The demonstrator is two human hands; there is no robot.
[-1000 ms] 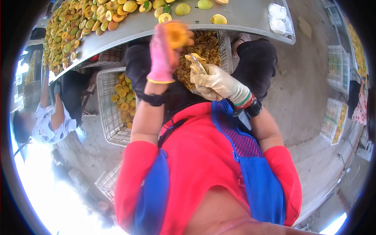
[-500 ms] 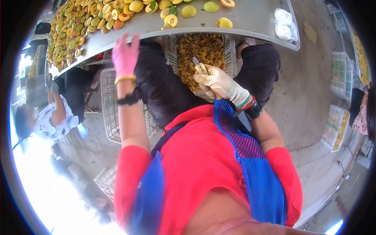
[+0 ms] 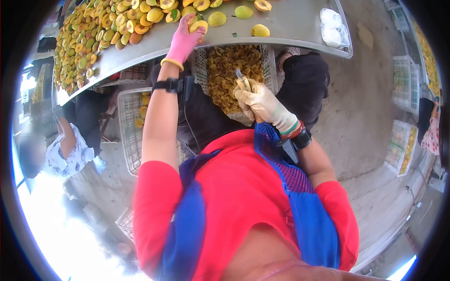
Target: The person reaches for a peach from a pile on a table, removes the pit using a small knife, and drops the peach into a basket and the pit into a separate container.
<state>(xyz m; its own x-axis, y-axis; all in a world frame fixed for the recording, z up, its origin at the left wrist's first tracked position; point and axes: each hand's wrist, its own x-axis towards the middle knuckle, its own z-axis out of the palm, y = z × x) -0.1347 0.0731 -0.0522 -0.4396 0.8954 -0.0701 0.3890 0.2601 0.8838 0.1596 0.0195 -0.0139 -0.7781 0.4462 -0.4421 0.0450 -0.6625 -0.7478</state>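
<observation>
My left hand, in a pink glove, is at the near edge of the metal table. Its fingers close around a yellow peach beside the fruit pile. My right hand wears a whitish knit glove and is held above my lap. It is wrapped round a short tool with a metal tip and a wood-coloured handle; the tip points up and away from me, and most of the handle is hidden in the fist.
A heap of halved peaches covers the table's left side. A plastic-wrapped white bundle lies near the right corner. Between my knees stands a crate full of cut fruit pieces. Another crate is at my left, and a person sits beyond it.
My left hand has moved right from the table edge, going from spread fingers to gripping a peach. My right hand keeps its grip on the tool, nearly unmoved.
</observation>
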